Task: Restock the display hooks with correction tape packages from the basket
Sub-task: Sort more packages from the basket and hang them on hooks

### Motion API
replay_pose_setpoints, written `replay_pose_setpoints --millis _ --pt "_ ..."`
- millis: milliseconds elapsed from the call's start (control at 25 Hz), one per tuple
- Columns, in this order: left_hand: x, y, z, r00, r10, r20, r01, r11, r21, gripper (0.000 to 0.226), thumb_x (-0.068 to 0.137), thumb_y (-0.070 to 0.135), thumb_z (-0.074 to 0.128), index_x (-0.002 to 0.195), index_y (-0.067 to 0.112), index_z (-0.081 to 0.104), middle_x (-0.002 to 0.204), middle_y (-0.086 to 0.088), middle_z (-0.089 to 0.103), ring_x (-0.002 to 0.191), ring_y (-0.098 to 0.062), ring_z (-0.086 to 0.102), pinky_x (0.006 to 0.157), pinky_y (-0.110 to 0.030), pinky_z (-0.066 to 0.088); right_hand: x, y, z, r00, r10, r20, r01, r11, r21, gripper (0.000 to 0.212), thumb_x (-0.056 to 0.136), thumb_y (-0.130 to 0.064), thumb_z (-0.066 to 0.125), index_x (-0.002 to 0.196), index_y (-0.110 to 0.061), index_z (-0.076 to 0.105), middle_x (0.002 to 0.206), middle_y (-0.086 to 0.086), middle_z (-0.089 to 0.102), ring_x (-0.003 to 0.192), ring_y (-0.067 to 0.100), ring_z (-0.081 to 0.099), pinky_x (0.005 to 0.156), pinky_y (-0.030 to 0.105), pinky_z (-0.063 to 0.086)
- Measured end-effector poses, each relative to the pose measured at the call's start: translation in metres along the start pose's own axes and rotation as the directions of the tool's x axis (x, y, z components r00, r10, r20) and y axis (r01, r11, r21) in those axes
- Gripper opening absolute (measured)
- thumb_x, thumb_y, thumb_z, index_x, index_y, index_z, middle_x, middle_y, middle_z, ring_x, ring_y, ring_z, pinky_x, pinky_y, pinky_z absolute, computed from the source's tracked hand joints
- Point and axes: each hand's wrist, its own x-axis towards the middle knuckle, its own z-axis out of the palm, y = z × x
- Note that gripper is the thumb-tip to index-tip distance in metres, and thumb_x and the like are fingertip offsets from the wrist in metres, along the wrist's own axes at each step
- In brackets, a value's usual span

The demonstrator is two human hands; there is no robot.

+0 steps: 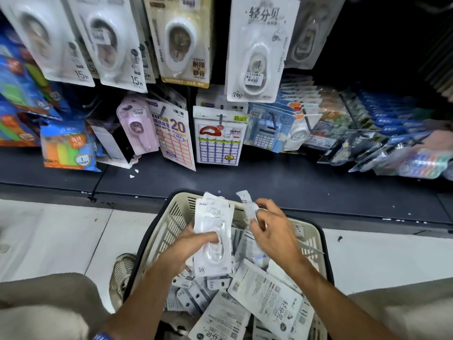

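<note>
A beige plastic basket point(169, 224) stands on the floor in front of me, holding several white correction tape packages point(267, 295). My left hand point(193, 244) grips a small stack of these packages point(213, 231) upright over the basket, thumb across the front blister. My right hand point(272, 224) hovers just right of the stack and pinches the top of another package point(250, 204), which looks blurred. Matching white packages point(257, 50) hang on a display hook above, at upper middle right.
Other correction tapes point(181, 40) hang along the top row. Below them, sticker sheets point(218, 141), a pink tape point(137, 126) and blue packs point(277, 128) hang over a dark shelf base point(269, 177). My shoe point(122, 271) is left of the basket; my knees flank it.
</note>
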Motion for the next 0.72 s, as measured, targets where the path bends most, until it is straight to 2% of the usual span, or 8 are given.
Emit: replay_pose_setpoints --millis 80,160,200,280,360,480,560,720 --pt "-0.013 0.026 0.02 0.989 0.137 0.053 -0.133 0.989 -0.063 0.066 0.061 0.029 0.089 0.12 0.025 0.061 0.1 0.007 0.079 0.094 -0.014 0.073 0.08 -0.031 0.057 -0.005 -0.029 -0.01 0.994 0.062 0.093 -0.089 0.945 0.313 0.026 0.092 -0.034 0.061 0.071 -0.02 0.058 0.143 -0.014 0.051 0.125 0.001 0.054 0.098 0.024 0.046" --pt "-0.027 0.05 0.031 0.97 0.236 0.065 -0.224 0.963 -0.153 0.082 0.043 0.036 0.091 0.121 0.025 0.067 0.1 0.005 0.08 0.093 -0.017 0.076 0.074 -0.031 0.059 -0.002 -0.047 -0.031 0.987 0.024 0.156 -0.097 0.872 0.481 0.016 0.09 -0.039 0.061 0.105 -0.039 0.067 0.148 -0.024 0.041 0.134 -0.007 0.043 0.102 0.009 0.038" --pt "-0.035 0.062 0.035 0.96 0.269 0.073 -0.252 0.949 -0.188 0.084 0.039 0.035 0.091 0.119 0.023 0.069 0.099 0.002 0.081 0.091 -0.019 0.077 0.07 -0.032 0.059 0.001 -0.05 -0.043 0.989 -0.011 0.145 -0.06 0.876 0.478 0.04 0.088 -0.034 0.066 0.124 -0.047 0.058 0.15 -0.025 0.039 0.136 -0.005 0.041 0.105 0.011 0.037" --pt "-0.051 0.082 0.04 0.932 0.349 0.1 -0.324 0.923 -0.207 0.076 0.043 0.03 0.09 0.116 0.02 0.071 0.098 -0.002 0.081 0.087 -0.022 0.078 0.065 -0.031 0.06 0.006 -0.05 -0.067 0.995 0.028 0.095 -0.069 0.887 0.457 0.079 0.082 -0.028 0.079 0.143 -0.053 0.036 0.146 -0.028 0.043 0.131 -0.005 0.047 0.103 0.019 0.045" --pt "-0.068 0.103 0.045 0.896 0.431 0.104 -0.405 0.891 -0.203 0.064 0.052 0.019 0.086 0.114 0.017 0.071 0.097 -0.004 0.081 0.086 -0.024 0.078 0.065 -0.031 0.06 0.01 -0.054 -0.096 0.983 0.162 0.081 -0.18 0.824 0.538 0.086 0.072 -0.041 0.088 0.141 -0.051 0.038 0.134 -0.034 0.053 0.117 -0.01 0.057 0.089 0.014 0.052" --pt "-0.094 0.139 0.048 0.844 0.525 0.111 -0.501 0.845 -0.184 0.054 0.059 0.011 0.076 0.112 0.015 0.07 0.097 -0.006 0.081 0.086 -0.025 0.078 0.068 -0.033 0.061 0.022 -0.06 -0.133 0.948 0.278 0.158 -0.31 0.684 0.661 0.084 0.05 -0.068 0.089 0.12 -0.031 0.062 0.109 -0.011 0.076 0.089 0.006 0.075 0.06 0.019 0.055" --pt "-0.112 0.17 0.046 0.794 0.594 0.13 -0.58 0.804 -0.128 0.051 0.06 0.013 0.076 0.111 0.017 0.07 0.099 -0.004 0.08 0.091 -0.025 0.078 0.077 -0.037 0.062 0.033 -0.064 -0.159 0.952 0.291 0.091 -0.274 0.683 0.677 0.084 0.046 -0.065 0.092 0.114 -0.026 0.062 0.098 -0.007 0.079 0.076 0.009 0.075 0.049 0.02 0.051" --pt "-0.146 0.232 0.036 0.714 0.693 0.102 -0.693 0.72 -0.04 0.055 0.053 0.021 0.079 0.108 0.02 0.071 0.097 0.003 0.081 0.091 -0.019 0.077 0.083 -0.037 0.06 0.057 -0.077 -0.212 0.978 0.202 -0.051 -0.088 0.624 0.777 0.064 0.063 -0.048 0.09 0.113 -0.02 0.063 0.097 0.002 0.078 0.06 0.01 0.066 0.039 0.021 0.04"
